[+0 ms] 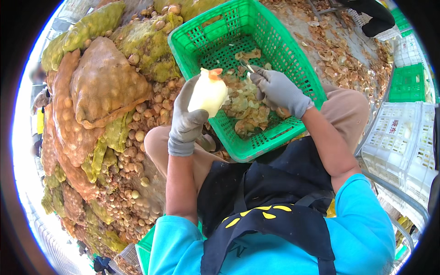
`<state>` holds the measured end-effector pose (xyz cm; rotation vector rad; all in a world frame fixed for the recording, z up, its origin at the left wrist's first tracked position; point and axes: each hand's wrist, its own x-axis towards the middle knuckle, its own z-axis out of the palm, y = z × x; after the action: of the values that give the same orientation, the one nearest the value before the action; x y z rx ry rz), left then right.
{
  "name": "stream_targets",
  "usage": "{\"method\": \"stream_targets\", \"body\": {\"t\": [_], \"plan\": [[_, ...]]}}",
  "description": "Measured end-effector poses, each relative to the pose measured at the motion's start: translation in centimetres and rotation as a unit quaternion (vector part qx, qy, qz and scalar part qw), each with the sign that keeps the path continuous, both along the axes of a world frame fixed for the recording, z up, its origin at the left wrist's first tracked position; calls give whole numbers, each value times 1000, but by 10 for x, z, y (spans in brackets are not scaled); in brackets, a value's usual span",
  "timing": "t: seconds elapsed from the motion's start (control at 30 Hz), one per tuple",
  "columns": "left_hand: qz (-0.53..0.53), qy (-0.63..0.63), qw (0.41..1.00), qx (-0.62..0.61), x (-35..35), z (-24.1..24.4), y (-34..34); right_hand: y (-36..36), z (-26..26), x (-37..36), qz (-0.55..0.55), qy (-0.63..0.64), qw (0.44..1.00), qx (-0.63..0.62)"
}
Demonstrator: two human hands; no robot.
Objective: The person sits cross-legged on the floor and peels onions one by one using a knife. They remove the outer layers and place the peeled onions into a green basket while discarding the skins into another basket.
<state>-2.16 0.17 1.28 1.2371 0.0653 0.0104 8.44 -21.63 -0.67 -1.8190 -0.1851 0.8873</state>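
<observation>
In my gloved left hand [187, 120] is a pale, mostly peeled onion [208, 94] with a bit of orange skin at its top end. My gloved right hand [280, 90] is closed around a small knife [246, 65], its blade pointing up and left, a short way right of the onion. Both hands are over a green plastic crate [275, 142] between my knees. Loose onion skins [252, 111] and trimmings lie on the crate's perforated bottom.
Orange [108, 82] and yellow-green mesh sacks [146, 44] lie to the left among many loose onions [132, 165]. Skins [333, 58] litter the floor beyond the crate. White crates [393, 137] and a green one [407, 82] stand at the right, near a metal rail [395, 189]. Part of another person [376, 20] shows at upper right.
</observation>
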Motion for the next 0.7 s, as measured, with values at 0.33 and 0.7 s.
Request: {"method": "stream_targets", "body": {"t": [0.33,0.7], "plan": [[-57,29,983,172,3,-8,3,25,23,-26,-38,-20,966,253],[-2,-34,999,-35,2,0,3,16,35,-27,34,82,974,210]]}}
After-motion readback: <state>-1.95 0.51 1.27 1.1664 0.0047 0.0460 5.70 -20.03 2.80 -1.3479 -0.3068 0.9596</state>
